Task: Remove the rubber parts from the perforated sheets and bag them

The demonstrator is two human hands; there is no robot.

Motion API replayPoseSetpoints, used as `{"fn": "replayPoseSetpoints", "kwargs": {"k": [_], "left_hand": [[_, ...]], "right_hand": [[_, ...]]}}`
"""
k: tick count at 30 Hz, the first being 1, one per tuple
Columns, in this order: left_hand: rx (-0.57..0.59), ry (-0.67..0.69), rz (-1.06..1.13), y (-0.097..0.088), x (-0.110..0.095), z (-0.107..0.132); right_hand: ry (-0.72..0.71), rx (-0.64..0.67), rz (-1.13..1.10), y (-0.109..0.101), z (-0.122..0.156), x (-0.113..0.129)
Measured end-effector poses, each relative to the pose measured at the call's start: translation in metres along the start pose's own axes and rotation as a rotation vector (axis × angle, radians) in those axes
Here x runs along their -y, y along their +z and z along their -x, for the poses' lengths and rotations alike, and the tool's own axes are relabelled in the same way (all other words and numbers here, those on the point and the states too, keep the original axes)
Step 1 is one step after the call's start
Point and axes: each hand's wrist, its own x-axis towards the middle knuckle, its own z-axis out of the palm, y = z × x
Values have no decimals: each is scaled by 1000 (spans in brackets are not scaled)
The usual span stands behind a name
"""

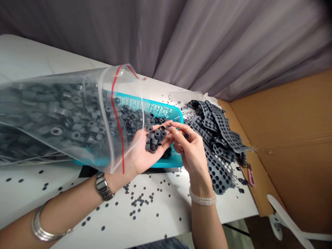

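My left hand [141, 152] is palm up, cupping several small dark grey rubber caps [155, 139], hollow and cylindrical. My right hand [189, 147] meets its fingertips, thumb and forefinger pinched together; what lies in the pinch is too small to make out. One grey cap [186, 136] sits in the curled fingers of this right hand. A clear zip bag [106, 117] with a red stripe, full of grey caps, lies on its side, its mouth edge overlapping my left wrist. Under both hands stands a turquoise basket [178, 116] with more caps inside, partly hidden by the bag.
Perforated dark grey rubber sheets [220, 135] are heaped at the right. Small dark discs [140, 200] are scattered over the white table [166, 221]. A cardboard panel [290, 128] stands at the right, with a pink-handled tool [250, 176] by it. A grey curtain [145, 38] hangs behind.
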Motion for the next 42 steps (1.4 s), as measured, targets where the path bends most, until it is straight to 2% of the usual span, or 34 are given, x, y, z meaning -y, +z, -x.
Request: {"fn": "replayPoseSetpoints", "kwargs": {"k": [6, 11, 13, 16, 21, 26, 30, 35, 42], "left_hand": [[-115, -18, -63, 1, 2, -2], [-121, -34, -115, 2, 3, 0], [-114, -28, -118, 2, 4, 0], [-111, -2, -104, 0, 4, -1], [-120, 18, -38, -6, 2, -3], [-81, 73, -2, -3, 1, -1], [-77, 52, -53, -1, 1, 1], [-76, 67, -54, -4, 0, -2], [-72, 32, -43, -2, -1, 0]], "right_hand": [[-63, -59, 266, 4, -1, 1], [-61, -67, 316, 4, -2, -1], [-29, -73, 247, 2, -2, -2], [46, -74, 30, -2, -3, -1], [203, 36, -349, -7, -6, 2], [309, 88, -541, -9, -10, 4], [308, 140, -625, -10, -9, 4], [326, 221, -628, -10, -7, 5], [426, 261, -620, -8, -6, 9]]}}
